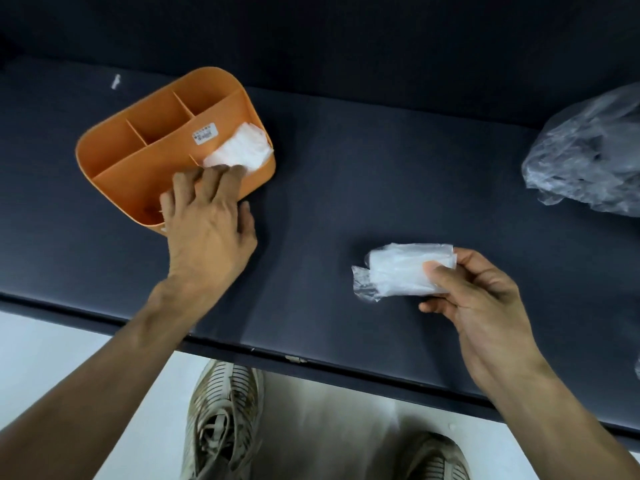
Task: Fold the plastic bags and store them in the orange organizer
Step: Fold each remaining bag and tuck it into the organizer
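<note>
Orange organizer [131, 161] toward the table's [346, 174] far left corner, turned at an angle, split by dividers into several compartments. White sticker label [204, 133] on an inner divider wall, printed marks too small to read. Folded white plastic bag [239, 150] tucked into the right end of the organizer's long near compartment, its top poking above the rim.

Left hand [207, 230] laid over the near right corner of the organizer, fingers [221, 174] spread and nearly straight, tips touching the lower edge of the stored bag; thumb out beside the organizer's outer wall; gripping nothing as far as visible.

Right hand [481, 299] toward the table's near edge, right of centre, palm turned up, pinching a second folded plastic bag [401, 271] between thumb and curled fingers at the bag's right end. Bag folded into a flat white rectangle, loose crumpled tail trailing at its left end, held close over the dark surface; touching or just above, cannot tell.

Crumpled clear plastic bag [588, 154] heaped at the table's right edge, unfolded, well apart from both hands. Small white scrap [115, 81] near the far left edge, beyond the organizer.

Below the near edge, two worn beige sneakers [221, 420] on a pale floor [41, 358].
</note>
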`<action>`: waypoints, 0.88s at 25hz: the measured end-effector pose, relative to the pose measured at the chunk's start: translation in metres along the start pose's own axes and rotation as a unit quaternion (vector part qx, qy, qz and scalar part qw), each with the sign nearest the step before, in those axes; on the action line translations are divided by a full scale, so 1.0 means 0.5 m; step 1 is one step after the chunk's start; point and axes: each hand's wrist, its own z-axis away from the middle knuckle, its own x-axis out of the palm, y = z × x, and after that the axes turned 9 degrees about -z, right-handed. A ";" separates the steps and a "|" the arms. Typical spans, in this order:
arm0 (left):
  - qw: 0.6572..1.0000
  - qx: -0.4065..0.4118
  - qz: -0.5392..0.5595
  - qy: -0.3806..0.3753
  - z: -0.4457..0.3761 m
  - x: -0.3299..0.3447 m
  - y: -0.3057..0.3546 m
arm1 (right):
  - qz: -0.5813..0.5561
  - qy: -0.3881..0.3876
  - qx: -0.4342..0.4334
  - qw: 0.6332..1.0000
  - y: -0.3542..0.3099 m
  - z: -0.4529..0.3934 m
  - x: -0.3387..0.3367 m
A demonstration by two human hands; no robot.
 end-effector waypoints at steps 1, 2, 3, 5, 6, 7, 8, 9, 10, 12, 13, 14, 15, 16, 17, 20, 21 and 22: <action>1.000 0.018 0.009 0.014 0.002 0.006 -0.007 | 0.008 0.003 -0.003 1.000 0.001 0.002 0.004; 0.998 0.039 0.027 0.029 0.005 0.009 -0.011 | 0.017 0.008 -0.007 1.000 0.001 0.003 0.008; 0.996 0.062 0.052 0.040 0.009 0.007 -0.008 | 0.027 0.009 -0.013 0.999 0.000 0.005 0.011; 0.987 0.107 0.110 0.055 0.024 -0.004 0.021 | 0.035 0.004 -0.022 0.999 -0.003 0.010 0.024; 0.980 0.123 0.145 0.058 0.033 -0.012 0.041 | 0.030 0.004 -0.025 0.999 -0.006 0.013 0.032; 0.972 0.136 0.184 0.054 0.042 -0.021 0.063 | 0.022 0.010 -0.029 0.999 -0.009 0.016 0.040; 0.961 0.146 0.229 0.050 0.051 -0.031 0.084 | 0.012 0.020 -0.036 0.999 -0.014 0.019 0.048; 0.948 0.151 0.275 0.045 0.060 -0.041 0.102 | -0.002 0.032 -0.048 0.998 -0.019 0.021 0.055; 0.935 0.152 0.316 0.045 0.069 -0.052 0.117 | -0.020 0.046 -0.065 0.997 -0.025 0.024 0.060; 0.916 0.140 0.370 0.068 0.081 -0.078 0.130 | -0.048 0.069 -0.113 0.990 -0.040 0.030 0.071; 0.912 0.132 0.379 0.089 0.084 -0.090 0.128 | -0.050 0.070 -0.141 0.986 -0.046 0.032 0.077; 0.911 0.127 0.377 0.111 0.085 -0.100 0.121 | -0.045 0.063 -0.166 0.983 -0.049 0.033 0.086; 0.913 0.126 0.365 0.130 0.086 -0.106 0.112 | -0.031 0.048 -0.187 0.981 -0.048 0.031 0.099; 0.918 0.129 0.346 0.142 0.089 -0.108 0.102 | -0.007 0.028 -0.203 0.979 -0.043 0.028 0.115; 0.927 0.135 0.320 0.145 0.093 -0.109 0.093 | 0.022 0.006 -0.214 0.977 -0.036 0.022 0.135; 0.963 0.144 0.212 0.089 0.122 -0.100 0.078 | 0.120 -0.066 -0.204 0.969 -0.012 0.005 0.193; 0.973 0.136 0.176 0.054 0.131 -0.096 0.077 | 0.165 -0.096 -0.193 0.962 -0.007 0.001 0.209; 0.981 0.127 0.145 0.017 0.136 -0.091 0.075 | 0.231 -0.126 -0.194 0.945 -0.004 -0.002 0.219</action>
